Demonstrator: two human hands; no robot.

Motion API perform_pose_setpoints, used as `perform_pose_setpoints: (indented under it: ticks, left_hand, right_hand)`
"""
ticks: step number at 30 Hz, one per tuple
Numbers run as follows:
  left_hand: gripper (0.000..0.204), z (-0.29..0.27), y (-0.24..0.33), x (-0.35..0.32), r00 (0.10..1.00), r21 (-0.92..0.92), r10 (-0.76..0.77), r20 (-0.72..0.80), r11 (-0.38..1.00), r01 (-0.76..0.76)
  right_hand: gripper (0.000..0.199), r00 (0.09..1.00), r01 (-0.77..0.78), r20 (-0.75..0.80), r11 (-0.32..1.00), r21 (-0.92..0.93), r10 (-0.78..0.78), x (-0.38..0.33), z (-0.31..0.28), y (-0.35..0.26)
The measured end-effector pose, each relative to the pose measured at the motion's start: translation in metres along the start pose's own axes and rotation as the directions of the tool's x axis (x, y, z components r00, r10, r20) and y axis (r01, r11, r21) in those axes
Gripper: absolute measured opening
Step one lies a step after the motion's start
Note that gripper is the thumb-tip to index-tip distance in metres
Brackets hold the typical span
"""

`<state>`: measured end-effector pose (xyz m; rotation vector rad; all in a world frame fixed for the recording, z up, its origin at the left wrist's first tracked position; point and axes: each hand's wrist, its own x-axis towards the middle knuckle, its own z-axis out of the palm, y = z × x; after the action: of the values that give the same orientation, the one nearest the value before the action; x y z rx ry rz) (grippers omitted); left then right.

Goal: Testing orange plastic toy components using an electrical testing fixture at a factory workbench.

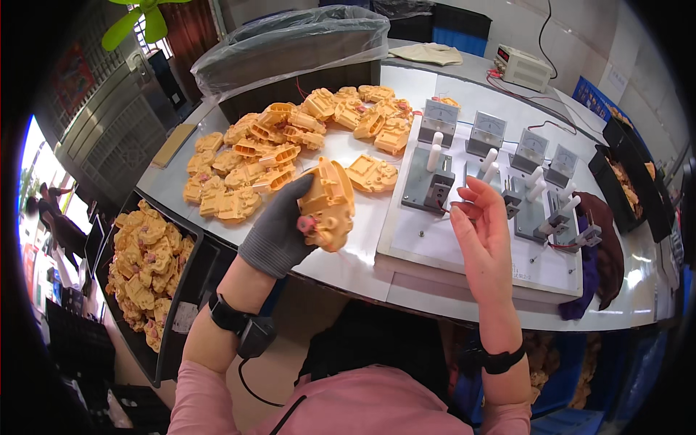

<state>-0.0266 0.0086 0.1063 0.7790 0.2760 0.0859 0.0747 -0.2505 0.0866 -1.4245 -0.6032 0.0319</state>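
Observation:
My left hand [279, 228], in a dark grey glove, grips a yellow-orange plastic housing [332, 206] above the table's front edge. A small red part and thin wires show at the housing's lower end. My bare right hand [482, 225] is over a white test board [464, 246]. Its fingers are loosely curled and apart, with nothing visible between them. Closest to its fingertips is a metal fixture with a black block [438, 190] and white-handled levers [434, 156]. Another yellow-orange housing [373, 174] lies on the table between the pile and the board.
Many similar housings [246, 170] are heaped on the table at left. More fill a black crate [192, 290] below it. Analog meters [486, 132] line the board's back. A power supply [525, 67] stands behind. A plastic-lined bin [290, 58] and dark cloth [605, 254] flank the work area.

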Motion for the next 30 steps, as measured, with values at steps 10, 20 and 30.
perform_pose_setpoints:
  ticks: [10,20,30]
  left_hand:
    - [0.054,-0.01,-0.005,0.017,0.968,-0.271,-0.211,0.135,0.932,0.241]
    - [0.055,-0.015,0.009,0.052,0.922,-0.301,-0.27,0.276,0.887,0.35]
    - [0.042,0.063,0.026,0.133,0.997,0.377,-0.077,-0.024,0.923,0.08]
  right_hand:
    - [0.046,0.997,0.043,-0.054,0.998,-0.053,-0.046,0.004,0.01,0.026]
    - [0.034,0.999,0.004,0.052,1.0,-0.013,-0.004,0.002,0.008,0.02]
    - [0.032,0.996,0.041,0.085,0.998,-0.054,-0.036,0.001,0.003,0.012]
